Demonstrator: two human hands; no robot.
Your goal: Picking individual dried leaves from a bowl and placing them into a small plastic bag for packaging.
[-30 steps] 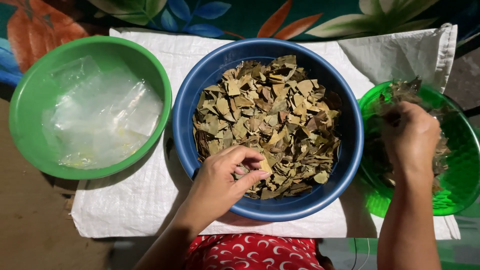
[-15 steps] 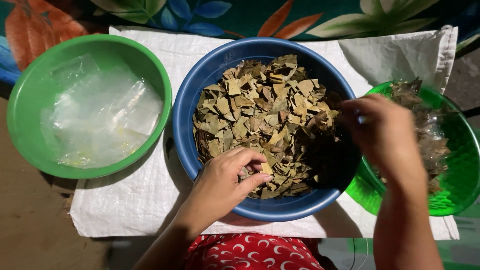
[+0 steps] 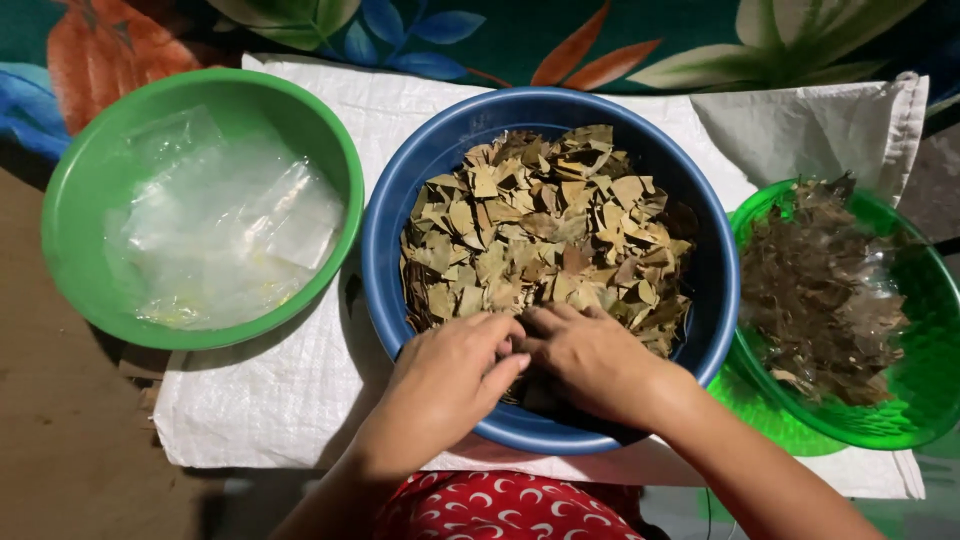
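A blue bowl (image 3: pixel 400 200) in the middle holds a heap of dry brown leaf pieces (image 3: pixel 545 230). My left hand (image 3: pixel 450 375) and my right hand (image 3: pixel 590 355) rest side by side on the near part of the heap, fingers together and touching each other, palms down on the leaves. Whether either hand grips any leaves is hidden under the palms. To the right a green bowl (image 3: pixel 910 400) holds darker leaf bits packed in clear bags (image 3: pixel 820 290).
A larger green bowl (image 3: pixel 80 200) at the left holds empty clear plastic bags (image 3: pixel 220 230). All three bowls stand on a white woven sack (image 3: pixel 270 390). A folded white cloth (image 3: pixel 820 120) lies at the back right, over a flowered mat.
My right hand has moved left from the right green bowl into the blue bowl and now lies beside my left hand on the leaves.
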